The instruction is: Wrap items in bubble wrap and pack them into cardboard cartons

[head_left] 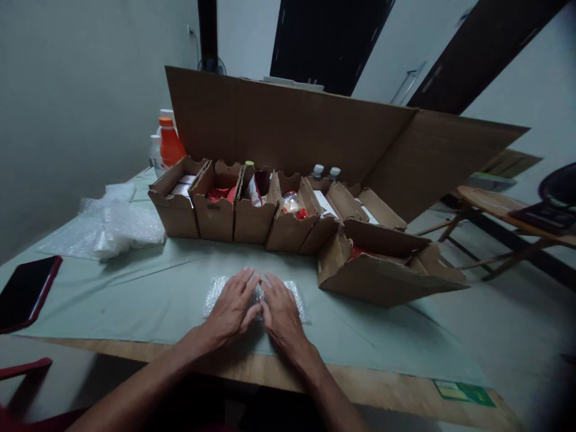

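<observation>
A small piece of bubble wrap (pixel 295 300) lies flat on the green-covered table, close to its front edge. My left hand (pixel 231 306) rests palm down on the left part of it, fingers stretched out. On the right part lies my right hand (pixel 281 312), also flat with its fingers extended. The thumbs and fingertips of both hands come close together over the middle. Whether anything is inside or under the wrap is hidden by the hands.
Several open cardboard bins (pixel 216 210) with packets stand in a row behind. Another cardboard bin (pixel 387 270) sits at right. More bubble wrap (pixel 117 222) and a phone (pixel 29 291) lie left. An orange bottle (pixel 170 144) and a tall cardboard panel (pixel 288 123) stand at the back.
</observation>
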The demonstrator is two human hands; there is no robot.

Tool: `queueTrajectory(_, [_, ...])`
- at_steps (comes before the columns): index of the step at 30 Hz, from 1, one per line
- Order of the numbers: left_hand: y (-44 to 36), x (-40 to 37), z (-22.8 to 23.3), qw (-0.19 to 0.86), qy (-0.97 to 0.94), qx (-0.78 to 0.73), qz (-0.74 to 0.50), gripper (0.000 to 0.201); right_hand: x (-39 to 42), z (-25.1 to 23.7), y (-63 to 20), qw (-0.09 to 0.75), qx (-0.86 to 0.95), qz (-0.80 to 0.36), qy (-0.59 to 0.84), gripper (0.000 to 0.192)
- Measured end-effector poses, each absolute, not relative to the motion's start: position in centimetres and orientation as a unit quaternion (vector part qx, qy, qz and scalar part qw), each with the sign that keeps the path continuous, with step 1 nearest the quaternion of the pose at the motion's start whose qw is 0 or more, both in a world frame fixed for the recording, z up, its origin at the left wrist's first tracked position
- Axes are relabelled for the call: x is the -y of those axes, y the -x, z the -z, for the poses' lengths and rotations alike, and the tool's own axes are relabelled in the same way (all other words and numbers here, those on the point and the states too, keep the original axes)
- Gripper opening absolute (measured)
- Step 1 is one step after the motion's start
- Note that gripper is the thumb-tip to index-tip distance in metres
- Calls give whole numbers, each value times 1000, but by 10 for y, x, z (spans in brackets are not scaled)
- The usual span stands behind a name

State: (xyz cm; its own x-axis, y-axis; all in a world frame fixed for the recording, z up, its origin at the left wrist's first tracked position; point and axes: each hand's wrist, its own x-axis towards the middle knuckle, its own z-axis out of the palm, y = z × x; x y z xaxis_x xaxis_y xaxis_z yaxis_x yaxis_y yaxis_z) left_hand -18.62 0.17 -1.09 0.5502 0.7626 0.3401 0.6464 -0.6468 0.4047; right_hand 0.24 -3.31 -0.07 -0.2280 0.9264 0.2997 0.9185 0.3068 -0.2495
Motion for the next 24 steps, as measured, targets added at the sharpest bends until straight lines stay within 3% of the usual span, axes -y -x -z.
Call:
queueTrajectory(3, [188,-2,24,144,-890,-403,-158,61,16,21,13,169,814,-45,553,50])
queueTrajectory(8, [215,-4,26,127,-880,-443,-117,61,34,45,-44,157,776,26,610,52])
queueTrajectory(17, [236,0,9,73,-804,-572,-143,53,31,16,-79,175,710,25,682,43])
queueTrajectory(20, [247,4,-1,48,-757,-640,-124,43,12,8,-71,180,705,14,686,41])
queueTrajectory(24, [242,11,-5,97,-738,-654,-132,24,1,4,-68,178,704,-28,687,27])
